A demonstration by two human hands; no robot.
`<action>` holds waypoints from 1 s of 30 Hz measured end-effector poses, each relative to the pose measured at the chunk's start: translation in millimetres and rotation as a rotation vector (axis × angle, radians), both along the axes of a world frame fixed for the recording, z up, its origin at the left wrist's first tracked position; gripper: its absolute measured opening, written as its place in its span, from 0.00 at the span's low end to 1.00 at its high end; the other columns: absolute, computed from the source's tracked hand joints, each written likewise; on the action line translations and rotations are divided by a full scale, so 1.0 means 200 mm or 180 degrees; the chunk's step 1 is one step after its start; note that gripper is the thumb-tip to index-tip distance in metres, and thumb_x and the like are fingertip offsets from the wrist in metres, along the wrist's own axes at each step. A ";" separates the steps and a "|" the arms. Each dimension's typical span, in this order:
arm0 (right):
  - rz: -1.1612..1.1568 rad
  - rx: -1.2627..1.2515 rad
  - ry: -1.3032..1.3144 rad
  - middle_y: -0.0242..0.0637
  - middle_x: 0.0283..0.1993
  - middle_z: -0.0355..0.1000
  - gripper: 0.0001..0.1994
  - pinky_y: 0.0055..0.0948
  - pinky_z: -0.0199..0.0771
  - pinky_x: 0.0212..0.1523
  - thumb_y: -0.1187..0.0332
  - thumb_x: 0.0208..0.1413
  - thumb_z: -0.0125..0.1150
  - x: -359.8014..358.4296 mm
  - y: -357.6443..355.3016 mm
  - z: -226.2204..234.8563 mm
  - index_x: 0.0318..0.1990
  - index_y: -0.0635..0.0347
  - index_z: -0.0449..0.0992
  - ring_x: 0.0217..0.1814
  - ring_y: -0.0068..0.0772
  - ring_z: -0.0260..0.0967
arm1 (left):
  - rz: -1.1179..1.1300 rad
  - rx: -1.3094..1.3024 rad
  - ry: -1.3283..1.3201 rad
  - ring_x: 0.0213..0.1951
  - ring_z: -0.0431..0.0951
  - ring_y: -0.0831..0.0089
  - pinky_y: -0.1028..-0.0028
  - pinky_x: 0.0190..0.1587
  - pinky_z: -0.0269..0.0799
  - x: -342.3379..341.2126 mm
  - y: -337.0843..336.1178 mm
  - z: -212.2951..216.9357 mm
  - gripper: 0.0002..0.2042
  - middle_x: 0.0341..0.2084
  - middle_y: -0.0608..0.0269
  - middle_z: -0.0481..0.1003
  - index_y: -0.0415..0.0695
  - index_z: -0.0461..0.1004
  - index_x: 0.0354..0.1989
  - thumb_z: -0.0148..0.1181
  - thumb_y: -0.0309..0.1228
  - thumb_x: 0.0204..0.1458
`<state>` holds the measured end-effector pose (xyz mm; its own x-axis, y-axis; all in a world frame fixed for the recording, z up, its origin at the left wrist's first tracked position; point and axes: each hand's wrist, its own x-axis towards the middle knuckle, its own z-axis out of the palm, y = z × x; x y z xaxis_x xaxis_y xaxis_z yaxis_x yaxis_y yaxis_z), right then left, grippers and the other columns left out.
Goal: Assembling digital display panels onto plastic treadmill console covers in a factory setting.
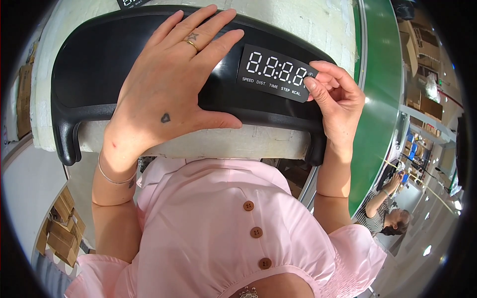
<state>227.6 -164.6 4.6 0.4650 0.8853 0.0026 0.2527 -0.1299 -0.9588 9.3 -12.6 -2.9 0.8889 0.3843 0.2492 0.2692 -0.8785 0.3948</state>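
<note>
Pinching a black digit label (271,69) by its right end with the right hand (344,102), spreading the left hand (169,82), gold ring (192,45) and all, over that glossy black panel (94,64). Also rocking a pink top (203,223).

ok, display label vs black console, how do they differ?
Size: the display label is small, the black console far larger.
Look: the label is printed in white; the console shows no print on its visible surface.
Handling: the right hand pinches the label at its right end; the left hand is spread over the console.
Both are dark.
</note>
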 end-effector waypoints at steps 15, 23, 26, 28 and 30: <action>-0.0013 -0.0114 0.0023 0.34 0.33 0.77 0.14 0.16 0.74 0.31 0.82 0.51 0.66 -0.01 0.00 0.01 0.47 0.66 0.78 0.32 0.17 0.72 | -0.0023 -0.0309 -0.0191 0.66 0.60 0.52 0.53 0.68 0.50 -0.02 -0.01 -0.03 0.39 0.63 0.58 0.65 0.45 0.68 0.49 0.76 0.50 0.26; -0.0012 -0.0142 0.0021 0.34 0.33 0.77 0.14 0.15 0.74 0.31 0.82 0.51 0.66 -0.01 0.01 0.01 0.47 0.67 0.77 0.32 0.17 0.72 | -0.0035 -0.0245 -0.0171 0.66 0.60 0.52 0.51 0.67 0.51 -0.03 0.00 -0.03 0.41 0.63 0.59 0.64 0.46 0.67 0.52 0.73 0.54 0.27; -0.0011 -0.0113 0.0068 0.34 0.34 0.77 0.14 0.15 0.74 0.31 0.82 0.51 0.66 -0.02 0.01 0.01 0.47 0.67 0.77 0.32 0.17 0.72 | -0.0039 -0.0238 -0.0165 0.66 0.60 0.52 0.51 0.67 0.51 -0.03 0.00 -0.03 0.41 0.63 0.59 0.65 0.46 0.68 0.52 0.73 0.55 0.27; -0.0042 -0.0150 0.0065 0.34 0.34 0.77 0.14 0.16 0.74 0.31 0.82 0.51 0.66 -0.02 0.01 0.01 0.47 0.67 0.77 0.33 0.17 0.73 | -0.0037 -0.0227 -0.0156 0.66 0.61 0.52 0.51 0.67 0.51 -0.03 0.00 -0.02 0.41 0.63 0.59 0.65 0.46 0.68 0.51 0.73 0.55 0.27; -0.0032 -0.0132 0.0053 0.34 0.34 0.77 0.14 0.16 0.74 0.31 0.82 0.51 0.66 -0.02 0.01 0.01 0.47 0.67 0.77 0.33 0.17 0.73 | -0.0009 -0.0241 -0.0132 0.66 0.61 0.52 0.51 0.67 0.51 -0.03 0.00 -0.02 0.40 0.63 0.58 0.65 0.46 0.69 0.51 0.73 0.54 0.26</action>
